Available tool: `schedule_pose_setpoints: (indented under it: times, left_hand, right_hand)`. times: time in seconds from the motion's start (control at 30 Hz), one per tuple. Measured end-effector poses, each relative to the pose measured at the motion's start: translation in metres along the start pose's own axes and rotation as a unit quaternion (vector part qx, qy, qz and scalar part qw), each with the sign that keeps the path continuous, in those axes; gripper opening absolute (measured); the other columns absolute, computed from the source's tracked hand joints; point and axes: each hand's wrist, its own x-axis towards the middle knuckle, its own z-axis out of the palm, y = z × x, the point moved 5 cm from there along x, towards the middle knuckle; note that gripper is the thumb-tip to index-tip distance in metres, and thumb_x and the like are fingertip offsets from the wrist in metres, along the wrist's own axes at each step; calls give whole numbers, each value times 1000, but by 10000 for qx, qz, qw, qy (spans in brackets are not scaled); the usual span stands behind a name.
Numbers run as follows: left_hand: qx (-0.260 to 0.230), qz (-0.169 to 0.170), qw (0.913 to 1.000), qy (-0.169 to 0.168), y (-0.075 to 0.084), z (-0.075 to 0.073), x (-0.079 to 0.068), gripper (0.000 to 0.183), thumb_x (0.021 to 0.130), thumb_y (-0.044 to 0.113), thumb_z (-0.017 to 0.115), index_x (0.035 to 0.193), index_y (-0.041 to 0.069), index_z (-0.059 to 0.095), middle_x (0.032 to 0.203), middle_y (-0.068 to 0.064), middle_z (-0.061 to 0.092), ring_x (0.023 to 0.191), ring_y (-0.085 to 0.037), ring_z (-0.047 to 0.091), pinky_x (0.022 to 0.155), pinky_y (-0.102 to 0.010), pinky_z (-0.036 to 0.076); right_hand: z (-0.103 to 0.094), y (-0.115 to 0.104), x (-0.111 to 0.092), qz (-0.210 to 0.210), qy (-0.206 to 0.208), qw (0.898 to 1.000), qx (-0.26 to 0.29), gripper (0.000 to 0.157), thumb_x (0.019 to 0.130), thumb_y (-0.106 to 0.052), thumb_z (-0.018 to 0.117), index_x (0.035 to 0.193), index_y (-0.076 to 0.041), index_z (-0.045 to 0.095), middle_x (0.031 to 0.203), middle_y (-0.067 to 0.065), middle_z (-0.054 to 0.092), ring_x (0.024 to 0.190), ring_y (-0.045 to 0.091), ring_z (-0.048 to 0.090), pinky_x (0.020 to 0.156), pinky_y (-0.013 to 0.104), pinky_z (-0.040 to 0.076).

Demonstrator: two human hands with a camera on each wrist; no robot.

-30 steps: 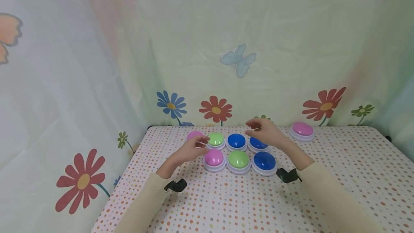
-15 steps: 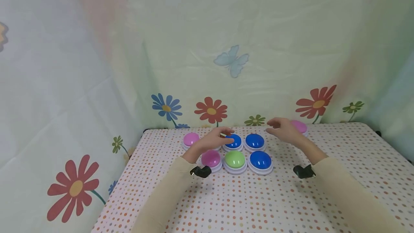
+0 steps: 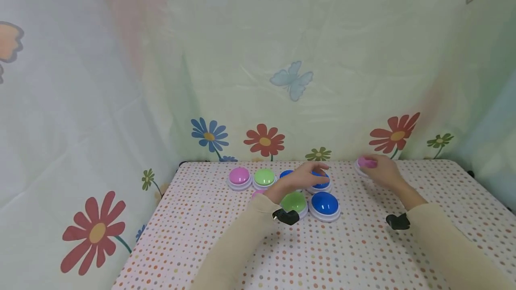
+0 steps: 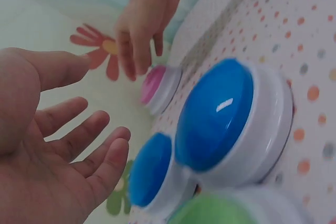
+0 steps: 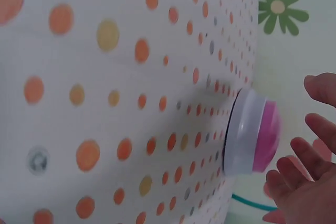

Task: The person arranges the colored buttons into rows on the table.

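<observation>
My right hand [image 3: 384, 172] is at the lone pink push button [image 5: 269, 137], which sits in a white round base at the back right. In the right wrist view its fingers are spread loosely just above the pink dome, holding nothing. Over the block of buttons hovers my left hand [image 3: 302, 177], fingers relaxed and bare. It partly covers the back-right blue button [image 3: 321, 182] and the other back blue button [image 3: 286, 173]. A front blue button [image 3: 324, 203] and a front green button [image 3: 294, 202] lie below it.
At the block's left stand a back pink button [image 3: 239, 176] and a back green button [image 3: 264, 176]. A front pink button [image 3: 258, 193] is mostly hidden behind my left sleeve. The dotted tabletop [image 3: 181, 236] ends at a flowered curtain [image 3: 225, 79].
Both hands have moved right: the left from the pink and green buttons to above the blue ones, the right from the blue buttons to the lone pink one. The buttons stay put.
</observation>
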Motion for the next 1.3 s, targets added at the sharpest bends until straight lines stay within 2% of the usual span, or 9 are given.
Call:
schedule_pose_setpoints:
  times: [0.07, 0.17, 0.2, 0.37, 0.57, 0.8, 1.03, 1.3]
  left_hand:
    - [-94, -69, 9999, -35, 2, 10, 4, 43, 94, 23, 66, 135, 16, 55, 120, -1, 60, 100, -7, 57, 81, -24, 49]
    - [-176, -62, 9998, -123, 6, 24, 9, 44, 94, 23, 65, 136, 16, 54, 116, 2, 60, 98, -6, 57, 81, -24, 48]
    - [-208, -49, 9997, -150, 6, 27, 11, 44, 95, 23, 65, 136, 15, 54, 116, 3, 61, 98, -6, 57, 82, -24, 48]
    - [-418, -126, 9989, -149, 8, 45, 19, 41, 95, 21, 65, 134, 16, 56, 114, 4, 61, 98, -6, 58, 83, -25, 48]
    - [-645, -312, 9973, -129, 10, 64, 27, 38, 95, 19, 65, 132, 16, 59, 111, 5, 62, 93, -7, 59, 77, -26, 51]
    - [-662, -387, 9971, -25, 11, 78, 38, 35, 94, 21, 65, 129, 18, 61, 110, 7, 62, 94, -4, 58, 78, -25, 49]
    - [-1453, -474, 9882, -74, 9, 92, 48, 39, 95, 12, 62, 133, 8, 56, 99, 3, 64, 90, -15, 65, 77, -29, 54]
    - [-1494, -741, 9859, 162, 7, 97, 58, 43, 95, 14, 61, 138, 10, 53, 98, 0, 64, 86, -14, 63, 78, -30, 53]
  right_hand:
    - [-9, -13, -7, -17, -38, 10000, 10, 59, 95, -30, 61, 130, 15, 46, 122, 40, 49, 110, 56, 47, 83, 62, 45]
    - [-15, -19, -10, 40, -173, 9998, -105, 63, 97, -32, 59, 131, 18, 43, 124, 42, 46, 112, 57, 45, 86, 63, 44]
    - [-16, -18, -10, 43, -254, 9996, -101, 65, 97, -32, 58, 132, 20, 40, 126, 44, 43, 114, 59, 42, 90, 66, 39]
    - [-17, -3, -10, 510, -405, 9978, 82, 80, 95, -42, 59, 138, 19, 31, 136, 45, 31, 122, 61, 31, 94, 70, 32]
    - [-11, 17, -12, 800, -432, 9950, 407, 85, 92, -42, 64, 141, 17, 27, 139, 43, 28, 123, 61, 29, 95, 69, 33]
    - [-9, 22, -11, 962, -337, 9925, 677, 89, 91, -41, 66, 142, 18, 23, 140, 43, 26, 124, 60, 28, 96, 68, 33]
    - [-6, 21, -11, 1199, -225, 9912, 519, 84, 92, -36, 65, 142, 18, 23, 138, 44, 27, 124, 60, 30, 97, 66, 35]
    - [-4, 22, -9, 1141, -129, 9918, 556, 87, 90, -38, 68, 139, 20, 25, 135, 44, 30, 122, 59, 32, 96, 65, 36]
